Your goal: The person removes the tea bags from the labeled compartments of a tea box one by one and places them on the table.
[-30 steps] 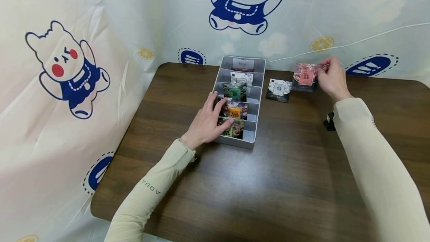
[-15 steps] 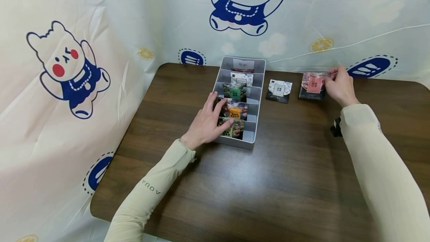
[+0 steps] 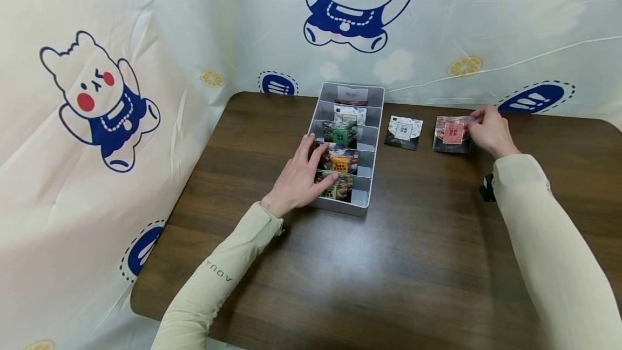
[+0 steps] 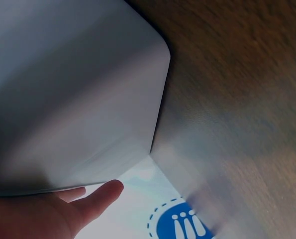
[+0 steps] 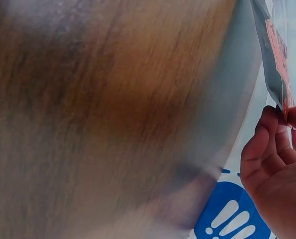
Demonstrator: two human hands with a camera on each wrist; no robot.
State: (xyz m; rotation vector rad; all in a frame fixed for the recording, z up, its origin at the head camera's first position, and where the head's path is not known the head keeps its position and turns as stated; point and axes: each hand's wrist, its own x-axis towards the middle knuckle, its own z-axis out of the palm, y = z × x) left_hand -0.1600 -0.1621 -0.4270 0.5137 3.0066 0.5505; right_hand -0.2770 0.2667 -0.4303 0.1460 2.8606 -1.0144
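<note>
My right hand pinches a pink-labelled sachet by its right edge, low over the far right part of the table. The right wrist view shows that sachet edge-on, its corner between thumb and fingers. Left of it lies a white-and-black sachet. My left hand rests with spread fingers across the left side of a grey divided box, over the nearer sachets. Inside stand several sachets, among them a green one and an orange-labelled one. The left wrist view shows mostly the box's outer wall.
The dark wooden table ends at the back against a pale printed curtain, which also hangs on the left. A thin white cord runs along the back curtain. The box's farthest compartment bears a white label.
My right hand has carried the pink-labelled sachet rightward and then nearer and lower, opening a gap from the white-and-black sachet. My left hand has stayed on the box.
</note>
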